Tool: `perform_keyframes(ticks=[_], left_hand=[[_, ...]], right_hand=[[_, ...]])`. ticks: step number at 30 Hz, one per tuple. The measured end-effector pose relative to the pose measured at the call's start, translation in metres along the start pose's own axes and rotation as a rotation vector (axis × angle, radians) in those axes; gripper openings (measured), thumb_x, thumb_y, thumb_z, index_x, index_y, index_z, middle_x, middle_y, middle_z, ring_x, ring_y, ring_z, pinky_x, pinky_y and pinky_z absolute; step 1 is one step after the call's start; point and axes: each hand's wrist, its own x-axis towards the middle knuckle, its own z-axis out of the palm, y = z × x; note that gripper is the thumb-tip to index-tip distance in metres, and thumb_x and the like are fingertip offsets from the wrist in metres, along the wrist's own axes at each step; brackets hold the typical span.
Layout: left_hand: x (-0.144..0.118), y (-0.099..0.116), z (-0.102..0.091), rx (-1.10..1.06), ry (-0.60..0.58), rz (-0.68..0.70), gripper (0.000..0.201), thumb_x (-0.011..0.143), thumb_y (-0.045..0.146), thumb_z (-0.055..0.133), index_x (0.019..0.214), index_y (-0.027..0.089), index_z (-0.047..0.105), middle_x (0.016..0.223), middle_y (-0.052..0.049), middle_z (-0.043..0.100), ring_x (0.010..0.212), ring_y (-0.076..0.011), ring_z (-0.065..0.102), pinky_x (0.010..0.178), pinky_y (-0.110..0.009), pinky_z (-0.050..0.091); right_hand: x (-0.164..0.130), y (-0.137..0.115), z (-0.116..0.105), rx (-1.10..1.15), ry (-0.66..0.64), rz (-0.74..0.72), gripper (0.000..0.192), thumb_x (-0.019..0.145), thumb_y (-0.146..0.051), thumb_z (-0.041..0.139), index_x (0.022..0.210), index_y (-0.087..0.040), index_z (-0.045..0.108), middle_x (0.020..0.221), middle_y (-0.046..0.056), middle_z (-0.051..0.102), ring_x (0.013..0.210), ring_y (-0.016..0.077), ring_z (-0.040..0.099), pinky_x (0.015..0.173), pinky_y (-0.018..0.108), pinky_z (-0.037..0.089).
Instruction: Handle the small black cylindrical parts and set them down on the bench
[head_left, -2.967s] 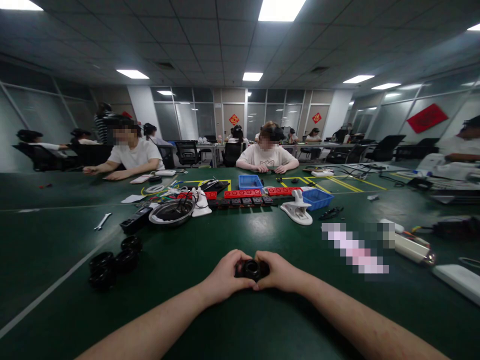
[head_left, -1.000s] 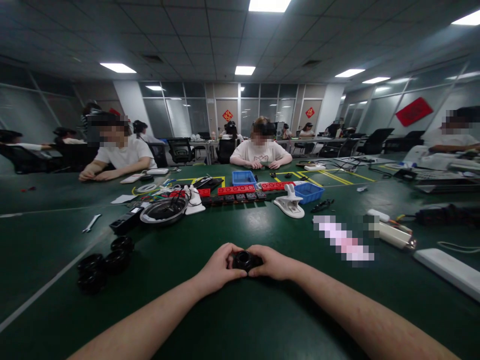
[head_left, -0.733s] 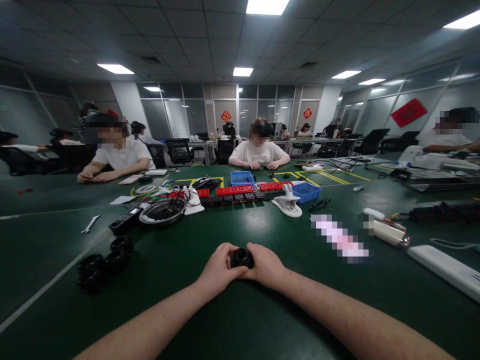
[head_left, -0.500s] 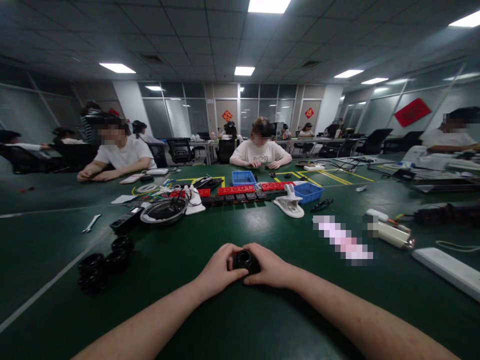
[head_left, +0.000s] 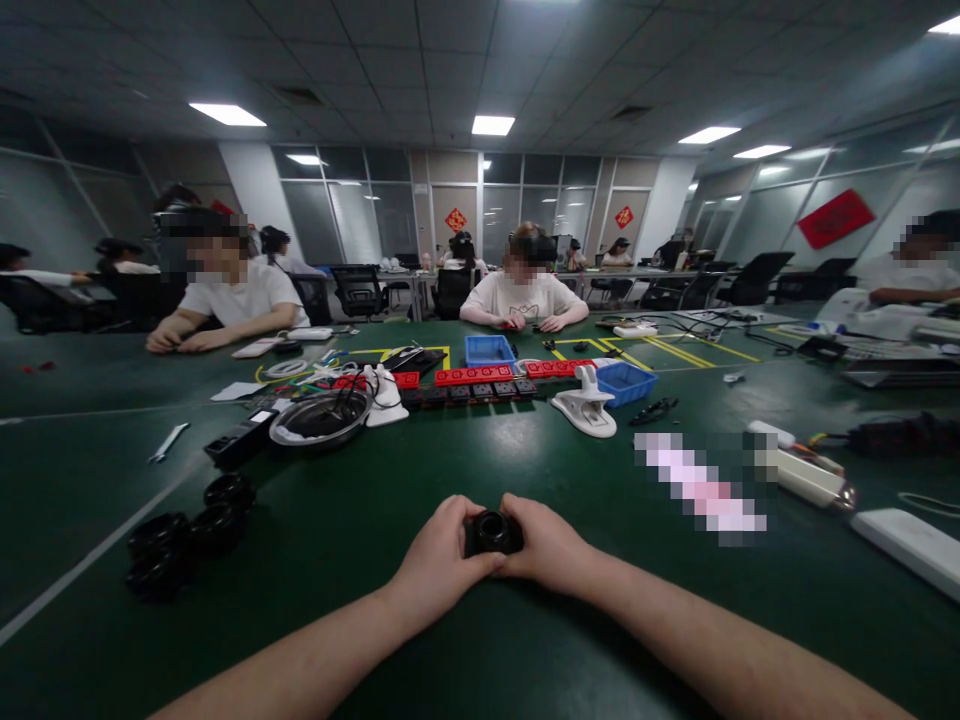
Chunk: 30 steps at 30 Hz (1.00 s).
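Between my two hands, close to me on the green table [head_left: 315, 510], is a black round part [head_left: 493, 533] with a hole in its top; its exact kind I cannot make out. My left hand [head_left: 442, 552] wraps its left side, thumb at the front. Around its right side curls my right hand [head_left: 546, 545], and the two thumbs meet in front. The fingers hide much of the part's sides. Several black ring-shaped parts [head_left: 215, 527] of similar look lie in a cluster to the left.
A wrench [head_left: 169, 442] and a metal bowl [head_left: 319, 440] lie to the left. Ahead are red-and-black socket strips [head_left: 472, 376], blue bins [head_left: 626, 383] and a white clip base [head_left: 587, 412]. A white bar [head_left: 911, 545] lies at right. Co-workers sit across the table.
Both hands still hold the black part, and the thumbs have come together in front of it. The view has shifted slightly, so the cluster of black parts appears farther left.
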Motion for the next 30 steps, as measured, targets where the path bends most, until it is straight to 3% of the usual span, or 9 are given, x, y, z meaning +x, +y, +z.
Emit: perform_keyframes(ticks=[6, 9, 12, 15, 17, 20, 24, 27, 30], left_hand=[[0.001, -0.003, 0.001, 0.005, 0.058, 0.025, 0.029, 0.061, 0.024, 0.066, 0.085, 0.018, 0.05, 0.083, 0.0, 0.048, 0.064, -0.0141, 0.046, 0.055, -0.023, 0.036], [0.003, -0.008, 0.0, -0.029, 0.01, 0.069, 0.033, 0.061, 0.023, 0.067, 0.09, 0.019, 0.052, 0.085, 0.0, 0.048, 0.059, -0.0112, 0.044, 0.053, -0.022, 0.036], [0.006, -0.012, -0.002, -0.088, -0.035, 0.108, 0.043, 0.061, 0.021, 0.066, 0.1, 0.02, 0.05, 0.089, 0.0, 0.048, 0.055, -0.0087, 0.042, 0.053, -0.021, 0.038], [0.006, -0.012, -0.006, -0.095, -0.067, 0.171, 0.046, 0.063, 0.023, 0.066, 0.106, 0.021, 0.049, 0.087, 0.0, 0.047, 0.056, -0.0086, 0.042, 0.054, -0.021, 0.038], [0.005, -0.01, -0.008, -0.059, -0.087, 0.209, 0.039, 0.064, 0.025, 0.065, 0.102, 0.021, 0.053, 0.082, 0.001, 0.046, 0.058, -0.0097, 0.043, 0.053, -0.021, 0.036], [0.003, -0.007, -0.008, -0.038, -0.083, 0.204, 0.036, 0.063, 0.025, 0.066, 0.097, 0.02, 0.056, 0.079, 0.002, 0.045, 0.059, -0.0105, 0.043, 0.053, -0.02, 0.035], [-0.002, -0.005, -0.001, -0.039, 0.004, 0.134, 0.035, 0.061, 0.024, 0.067, 0.093, 0.018, 0.054, 0.081, 0.001, 0.046, 0.06, -0.011, 0.043, 0.052, -0.021, 0.035], [-0.004, -0.005, 0.004, -0.018, 0.07, 0.105, 0.031, 0.062, 0.02, 0.064, 0.092, 0.017, 0.053, 0.081, 0.0, 0.047, 0.061, -0.0122, 0.044, 0.054, -0.022, 0.037], [-0.005, -0.003, 0.002, 0.002, 0.061, 0.115, 0.031, 0.063, 0.02, 0.063, 0.092, 0.018, 0.052, 0.083, 0.0, 0.048, 0.064, -0.0136, 0.046, 0.056, -0.024, 0.038]], right_hand=[[-0.002, -0.01, 0.007, -0.181, 0.093, 0.016, 0.03, 0.06, -0.037, 0.063, 0.076, -0.016, 0.048, 0.077, 0.004, 0.054, 0.07, 0.0185, 0.05, 0.059, 0.027, 0.035], [-0.003, -0.01, 0.003, -0.104, 0.076, -0.006, 0.044, 0.057, -0.044, 0.066, 0.086, -0.015, 0.05, 0.085, 0.006, 0.054, 0.075, 0.0205, 0.05, 0.063, 0.029, 0.038], [-0.003, -0.005, -0.004, 0.035, 0.008, -0.127, 0.063, 0.054, -0.04, 0.07, 0.107, -0.017, 0.046, 0.098, 0.007, 0.052, 0.087, 0.0225, 0.049, 0.073, 0.032, 0.038], [0.0, 0.003, -0.013, 0.159, -0.108, -0.222, 0.043, 0.063, -0.03, 0.066, 0.101, -0.018, 0.053, 0.093, 0.004, 0.054, 0.085, 0.0197, 0.05, 0.073, 0.03, 0.039], [0.002, 0.007, -0.017, 0.241, -0.181, -0.216, 0.026, 0.066, -0.024, 0.064, 0.089, -0.016, 0.057, 0.083, 0.001, 0.054, 0.076, 0.0159, 0.051, 0.066, 0.025, 0.039], [0.005, 0.009, -0.018, 0.279, -0.216, -0.156, 0.02, 0.063, -0.021, 0.065, 0.08, -0.014, 0.057, 0.071, -0.003, 0.052, 0.065, 0.012, 0.049, 0.057, 0.021, 0.037], [0.003, 0.003, -0.008, 0.084, -0.09, -0.081, 0.034, 0.055, -0.036, 0.07, 0.076, -0.014, 0.054, 0.066, -0.002, 0.052, 0.06, 0.0127, 0.048, 0.05, 0.02, 0.033], [0.0, -0.004, 0.0, -0.118, 0.046, -0.065, 0.04, 0.059, -0.049, 0.064, 0.078, -0.015, 0.053, 0.072, 0.003, 0.056, 0.063, 0.016, 0.05, 0.053, 0.024, 0.034], [-0.003, -0.008, -0.001, -0.175, 0.052, -0.081, 0.044, 0.06, -0.052, 0.061, 0.081, -0.014, 0.055, 0.078, 0.007, 0.057, 0.07, 0.0197, 0.053, 0.06, 0.027, 0.037]])
